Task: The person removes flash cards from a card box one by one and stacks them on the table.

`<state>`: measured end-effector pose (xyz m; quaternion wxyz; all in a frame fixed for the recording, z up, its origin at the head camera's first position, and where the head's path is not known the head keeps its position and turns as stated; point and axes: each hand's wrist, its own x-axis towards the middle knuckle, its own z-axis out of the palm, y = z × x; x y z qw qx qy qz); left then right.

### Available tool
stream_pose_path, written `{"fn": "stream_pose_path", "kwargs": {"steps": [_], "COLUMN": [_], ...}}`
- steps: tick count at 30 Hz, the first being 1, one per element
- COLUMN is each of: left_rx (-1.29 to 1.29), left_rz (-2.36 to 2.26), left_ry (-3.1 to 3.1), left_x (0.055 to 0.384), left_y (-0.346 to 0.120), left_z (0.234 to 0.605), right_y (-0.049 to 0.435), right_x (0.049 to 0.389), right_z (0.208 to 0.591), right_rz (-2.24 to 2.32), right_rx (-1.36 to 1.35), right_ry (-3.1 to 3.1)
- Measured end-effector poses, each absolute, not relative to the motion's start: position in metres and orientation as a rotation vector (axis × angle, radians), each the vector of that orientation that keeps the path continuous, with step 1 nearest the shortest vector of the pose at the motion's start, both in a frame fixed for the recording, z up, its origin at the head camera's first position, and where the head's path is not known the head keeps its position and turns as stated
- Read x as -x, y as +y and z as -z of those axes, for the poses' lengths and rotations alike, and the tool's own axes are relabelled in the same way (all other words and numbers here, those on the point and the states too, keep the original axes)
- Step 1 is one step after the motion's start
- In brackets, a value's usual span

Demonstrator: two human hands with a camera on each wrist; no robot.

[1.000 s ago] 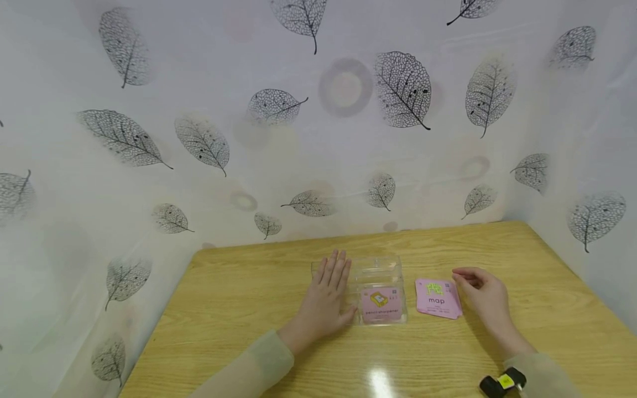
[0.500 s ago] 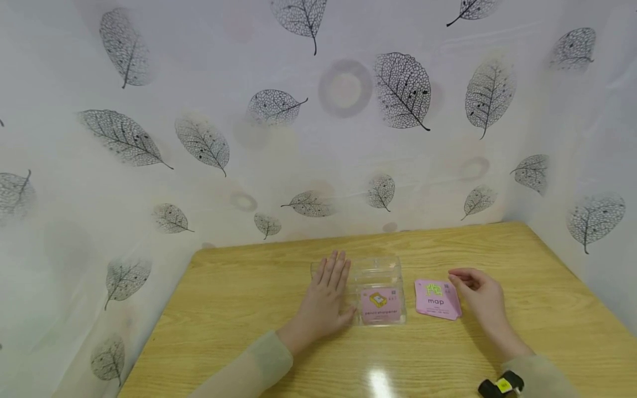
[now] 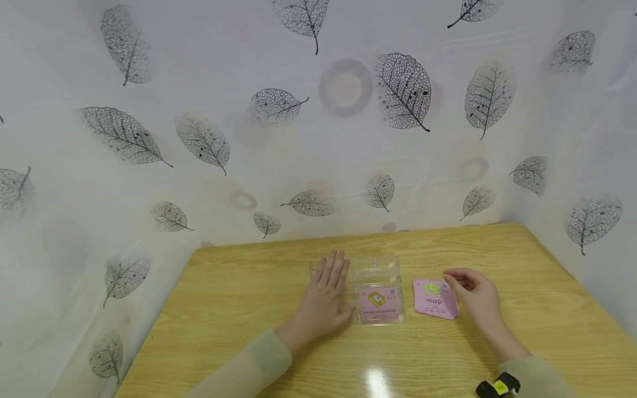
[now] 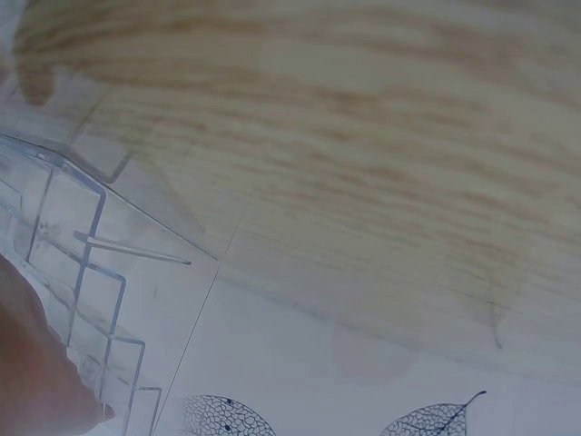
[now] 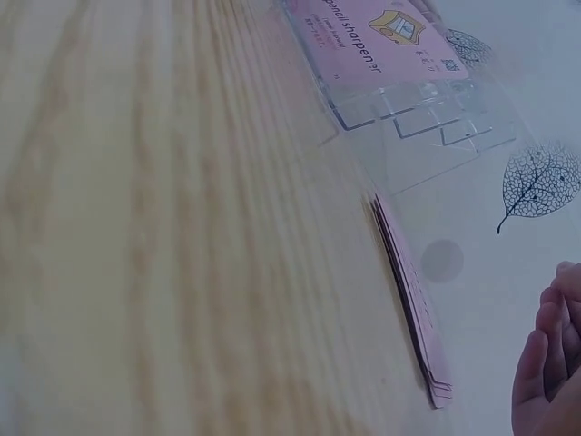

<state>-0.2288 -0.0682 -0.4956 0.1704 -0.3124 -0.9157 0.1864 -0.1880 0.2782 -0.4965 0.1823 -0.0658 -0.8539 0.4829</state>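
Observation:
A clear plastic stepped card holder stands mid-table, with a pink "pencil sharpener" card in its front compartment. My left hand lies along the holder's left side, its fingers straight and pointing away. In the left wrist view, part of that hand covers the stepped wall. To the right of the holder lies a pink stack of cards, "map" on top. My right hand hovers at the stack's upper right corner, fingers loosely curled. In the right wrist view it is apart from the stack and holds nothing visible.
Everything stands on a wood-grain table. A pale leaf-printed sheet hangs behind it and at the sides. A black strap device with a yellow label sits at my right wrist.
My right hand has moved slightly left, so its fingertips now reach over the corner of the card stack. The left hand and the holder stay in place.

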Motion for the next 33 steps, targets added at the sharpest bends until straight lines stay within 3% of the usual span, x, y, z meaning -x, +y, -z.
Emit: {"fn": "stream_pose_path", "kwargs": {"steps": [33], "left_rx": [0.892], "left_rz": [-0.521], "left_ry": [-2.578], "left_x": [0.230], "left_y": [-0.069], "left_z": [0.496], "right_y": [0.262], "right_x": [0.185], "right_z": [0.493], "right_rz": [-1.545], "right_rx": [0.011], "right_ry": [-2.326]}}
